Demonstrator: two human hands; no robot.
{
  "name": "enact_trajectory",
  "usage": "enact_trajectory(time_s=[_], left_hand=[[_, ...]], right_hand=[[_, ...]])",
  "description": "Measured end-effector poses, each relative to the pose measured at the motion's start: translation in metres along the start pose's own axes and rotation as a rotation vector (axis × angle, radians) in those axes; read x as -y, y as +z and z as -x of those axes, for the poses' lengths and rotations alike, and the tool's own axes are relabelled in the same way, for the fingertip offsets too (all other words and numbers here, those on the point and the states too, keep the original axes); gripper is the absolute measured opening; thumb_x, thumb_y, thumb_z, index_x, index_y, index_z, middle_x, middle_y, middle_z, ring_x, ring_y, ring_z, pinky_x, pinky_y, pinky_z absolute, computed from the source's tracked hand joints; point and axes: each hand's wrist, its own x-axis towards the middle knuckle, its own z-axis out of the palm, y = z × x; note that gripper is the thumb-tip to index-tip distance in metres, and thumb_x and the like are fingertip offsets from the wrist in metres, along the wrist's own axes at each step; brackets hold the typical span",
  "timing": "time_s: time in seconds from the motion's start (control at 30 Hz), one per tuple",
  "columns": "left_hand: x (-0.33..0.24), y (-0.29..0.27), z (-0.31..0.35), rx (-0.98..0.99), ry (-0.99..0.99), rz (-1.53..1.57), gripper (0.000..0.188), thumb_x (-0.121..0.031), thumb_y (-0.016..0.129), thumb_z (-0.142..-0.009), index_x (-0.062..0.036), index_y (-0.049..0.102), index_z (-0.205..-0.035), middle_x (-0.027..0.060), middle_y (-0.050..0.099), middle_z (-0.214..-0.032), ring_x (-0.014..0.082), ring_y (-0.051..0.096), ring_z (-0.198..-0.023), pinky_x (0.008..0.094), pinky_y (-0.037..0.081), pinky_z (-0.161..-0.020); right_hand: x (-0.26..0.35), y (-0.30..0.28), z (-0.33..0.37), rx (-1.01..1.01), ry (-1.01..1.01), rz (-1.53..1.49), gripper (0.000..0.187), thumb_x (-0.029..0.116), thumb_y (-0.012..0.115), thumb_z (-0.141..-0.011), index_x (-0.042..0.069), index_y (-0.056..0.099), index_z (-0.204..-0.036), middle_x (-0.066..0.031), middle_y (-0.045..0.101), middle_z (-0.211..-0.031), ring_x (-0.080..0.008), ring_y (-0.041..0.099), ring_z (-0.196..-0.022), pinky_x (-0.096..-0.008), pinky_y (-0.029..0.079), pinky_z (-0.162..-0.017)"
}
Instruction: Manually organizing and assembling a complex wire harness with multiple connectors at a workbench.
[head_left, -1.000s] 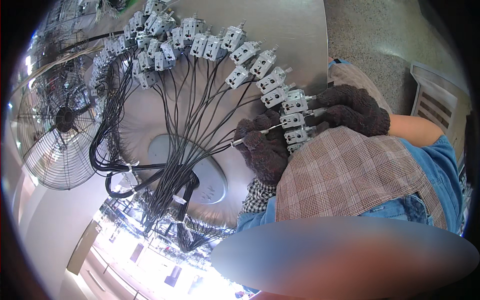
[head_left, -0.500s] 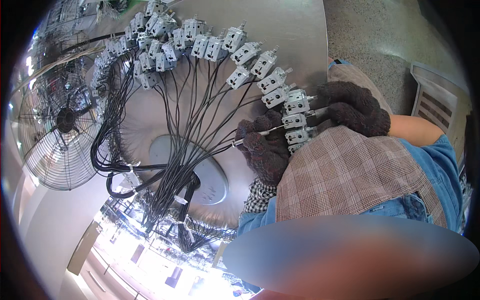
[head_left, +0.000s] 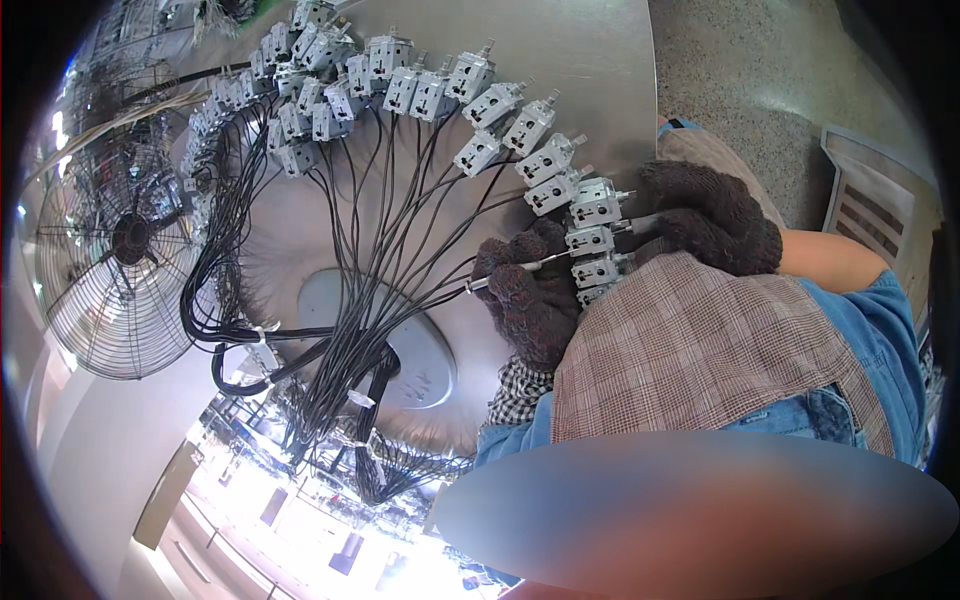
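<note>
My left hand [head_left: 530, 305], in a thick dark fuzzy glove, is closed round a thin silver rod [head_left: 545, 263]. One end of the rod points at a row of grey metal boxes [head_left: 590, 240]; a silver piece [head_left: 477, 285] also sticks out on the glove's left side. My right hand [head_left: 710, 220], gloved alike, is closed on a short grey cylindrical piece [head_left: 643, 224] at the right side of that row. Its exact kind is hidden by the fingers. Black cables [head_left: 370, 290] fan out from a bundle toward many such boxes, which lie in an arc.
The boxes and cables rest on a metal table [head_left: 590, 60] with an oval grey plate [head_left: 430, 365] under the bundle. A wire-caged fan [head_left: 125, 240] stands at the left. Beyond the table's right edge are a speckled floor [head_left: 745, 75] and a slatted chair [head_left: 870, 215].
Both hands keep their hold and stay almost in place. The nearest boxes and the left glove have shifted very slightly to the right.
</note>
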Motion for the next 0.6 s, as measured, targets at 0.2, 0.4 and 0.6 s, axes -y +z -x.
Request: enact_trajectory(time_s=[0.2, 0.4, 0.6], left_hand=[[0.004, 0.011, 0.005, -0.158, 0.007, 0.052, 0.028, -0.021, 0.050, -0.095, -0.0145, 0.050, -0.123, 0.0123, 0.061, -0.110, 0.0289, 0.056, -0.108, 0.0484, 0.048, -0.094], [0.003, 0.006, 0.002, -0.142, 0.018, -0.006, 0.030, -0.025, 0.049, -0.095, -0.0142, 0.049, -0.123, 0.0162, 0.060, -0.111, 0.0319, 0.057, -0.107, 0.0509, 0.050, -0.091], [0.007, 0.004, 0.000, -0.058, 0.091, 0.029, 0.030, -0.025, 0.051, -0.095, -0.0144, 0.049, -0.123, 0.0160, 0.059, -0.113, 0.0362, 0.055, -0.109, 0.0557, 0.048, -0.091]], right_hand=[[-0.009, 0.005, 0.003, -0.042, 0.068, -0.114, 0.040, 0.021, 0.057, -0.091, 0.004, 0.051, -0.127, -0.0138, 0.063, -0.108, -0.0223, 0.064, -0.094, -0.0336, 0.051, -0.084], [-0.010, 0.002, 0.003, -0.029, -0.051, 0.003, 0.034, 0.017, 0.053, -0.093, 0.003, 0.053, -0.124, -0.0112, 0.061, -0.115, -0.0189, 0.063, -0.093, -0.0295, 0.051, -0.082], [-0.006, 0.006, 0.004, 0.014, 0.215, -0.261, 0.033, 0.018, 0.048, -0.095, 0.003, 0.052, -0.125, -0.0101, 0.059, -0.118, -0.0167, 0.063, -0.092, -0.0292, 0.052, -0.081]])
